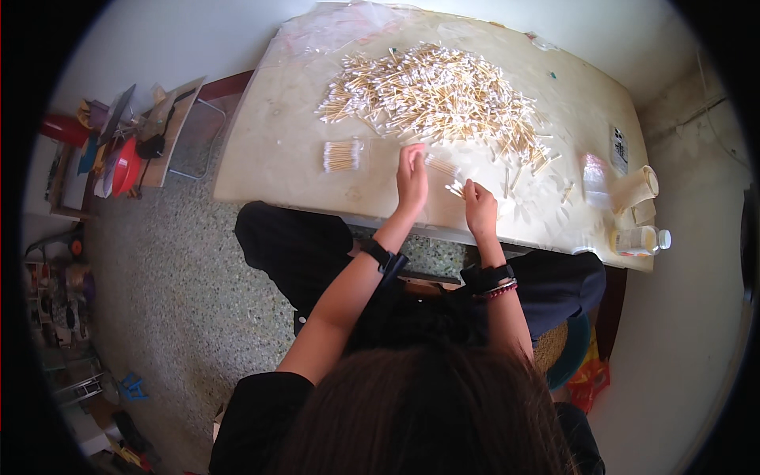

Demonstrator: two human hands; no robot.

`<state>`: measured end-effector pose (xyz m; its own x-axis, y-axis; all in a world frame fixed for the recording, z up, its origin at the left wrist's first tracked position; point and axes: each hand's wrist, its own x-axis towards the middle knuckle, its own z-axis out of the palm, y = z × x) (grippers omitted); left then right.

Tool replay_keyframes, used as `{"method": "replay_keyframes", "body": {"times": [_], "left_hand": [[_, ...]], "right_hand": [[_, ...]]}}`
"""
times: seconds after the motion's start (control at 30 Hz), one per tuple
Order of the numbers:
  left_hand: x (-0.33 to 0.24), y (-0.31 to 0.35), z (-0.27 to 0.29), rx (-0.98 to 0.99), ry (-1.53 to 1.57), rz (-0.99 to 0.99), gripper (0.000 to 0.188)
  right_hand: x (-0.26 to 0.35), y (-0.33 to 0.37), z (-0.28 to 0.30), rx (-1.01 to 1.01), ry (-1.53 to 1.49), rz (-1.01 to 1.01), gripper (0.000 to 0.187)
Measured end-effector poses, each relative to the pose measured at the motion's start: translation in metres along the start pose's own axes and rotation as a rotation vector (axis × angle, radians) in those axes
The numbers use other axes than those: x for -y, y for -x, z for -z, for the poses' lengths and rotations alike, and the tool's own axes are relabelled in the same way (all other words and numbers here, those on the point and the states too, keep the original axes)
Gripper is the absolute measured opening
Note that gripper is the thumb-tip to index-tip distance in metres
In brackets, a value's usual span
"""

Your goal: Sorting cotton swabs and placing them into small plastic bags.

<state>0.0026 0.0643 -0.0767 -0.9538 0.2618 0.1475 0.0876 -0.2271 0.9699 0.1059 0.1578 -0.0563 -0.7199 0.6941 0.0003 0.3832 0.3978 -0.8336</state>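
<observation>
A large heap of cotton swabs [431, 91] with white tips and pale wooden sticks covers the far middle of the table. My left hand [412, 180] stands on its edge in front of the heap, fingers stretched upward and slightly curved, with nothing visibly held. Just right of it lies a small row of cotton swabs [442, 165], close to its fingers; whether they touch I cannot tell. My right hand [480, 207] is closed, pinching a few cotton swabs [455, 188] whose white tips point left. Left of my hands rests a neat packed bundle of cotton swabs [342, 156], seemingly in a clear bag.
On the table's right are a clear plastic bag [595, 180], a tan roll [636, 188] and a capped bottle [640, 240]. Crumpled plastic [348, 28] lies at the far left edge. A red basin [127, 168] stands off to the left, and a tub [571, 352] sits below at right.
</observation>
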Motion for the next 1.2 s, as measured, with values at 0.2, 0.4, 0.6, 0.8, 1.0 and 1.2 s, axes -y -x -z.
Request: {"method": "replay_keyframes", "body": {"times": [0.2, 0.4, 0.6, 0.8, 1.0, 1.2], "left_hand": [[0.017, -0.022, -0.007, -0.126, 0.251, 0.125, 0.027], [0.019, -0.015, -0.011, -0.007, 0.229, 0.109, 0.039], [0.009, -0.010, -0.012, 0.072, 0.192, 0.128, 0.041], [0.014, 0.000, -0.015, 0.002, 0.216, 0.134, 0.040], [0.010, -0.001, -0.015, 0.034, 0.137, 0.118, 0.039], [0.015, -0.009, -0.009, 0.111, 0.097, 0.079, 0.039]], "right_hand": [[-0.013, -0.018, -0.002, 0.248, 0.034, -0.106, 0.045], [0.014, -0.007, -0.005, 0.446, -0.234, -0.272, 0.059], [0.008, -0.018, -0.002, 0.534, -0.265, -0.303, 0.060], [0.005, -0.026, 0.008, 0.586, -0.288, -0.301, 0.060], [0.001, -0.015, 0.011, 0.559, -0.351, -0.343, 0.060], [-0.003, -0.021, 0.012, 0.486, -0.426, -0.348, 0.057]]}}
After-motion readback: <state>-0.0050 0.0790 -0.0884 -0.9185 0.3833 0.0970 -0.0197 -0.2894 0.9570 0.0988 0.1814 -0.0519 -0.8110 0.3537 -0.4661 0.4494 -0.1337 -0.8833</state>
